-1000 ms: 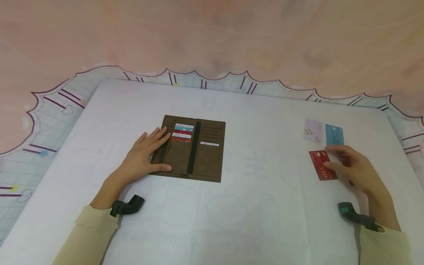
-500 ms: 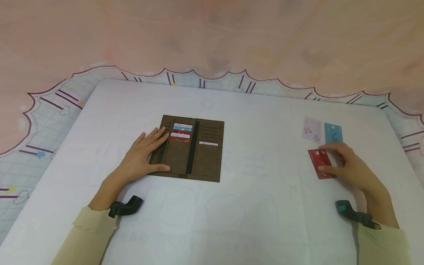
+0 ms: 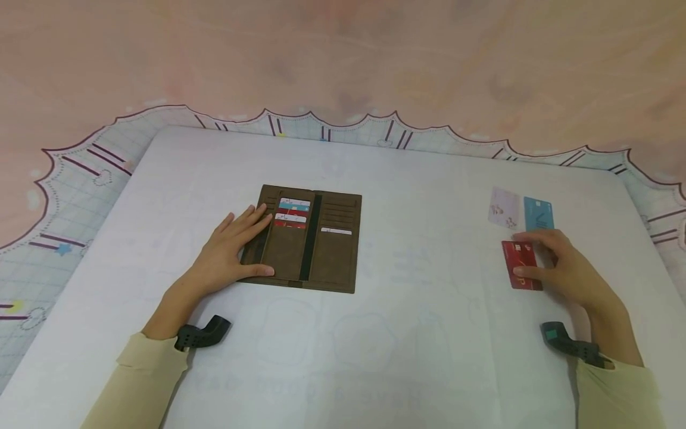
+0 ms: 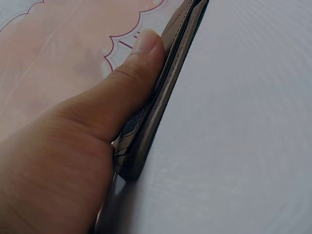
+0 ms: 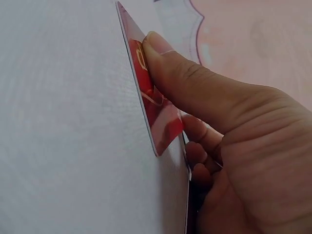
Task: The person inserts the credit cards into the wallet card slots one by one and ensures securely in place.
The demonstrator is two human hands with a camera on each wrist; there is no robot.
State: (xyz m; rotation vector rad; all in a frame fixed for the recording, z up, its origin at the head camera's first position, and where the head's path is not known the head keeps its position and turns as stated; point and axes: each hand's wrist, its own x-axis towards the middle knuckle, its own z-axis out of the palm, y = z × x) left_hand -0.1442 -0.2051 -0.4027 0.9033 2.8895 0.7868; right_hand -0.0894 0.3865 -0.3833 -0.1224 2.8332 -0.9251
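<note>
An unfolded brown wallet (image 3: 334, 262) lies on the white table, several cards (image 3: 292, 213) showing in its left slots and one white-edged card (image 3: 336, 231) in its right panel. My left hand (image 3: 222, 253) rests on the wallet's left side, fingers spread. In the left wrist view its thumb (image 4: 141, 63) presses on the wallet's edge. At the right, my right hand (image 3: 568, 268) pinches a red VIP card (image 3: 524, 256), with the thumb (image 5: 190, 78) on its face in the right wrist view. The other fingers are curled and partly hidden behind the card.
Beyond the right hand lie a pale flowered card (image 3: 504, 207) and a blue card (image 3: 538, 213), side by side. A dark edge shows below the right hand in its wrist view; what it belongs to is unclear. A patterned scalloped cloth (image 3: 343, 131) borders the table's far side.
My right hand has shifted slightly left, its thumb and fingers coming further over the red card, which has turned a little. The left hand stays on the wallet.
</note>
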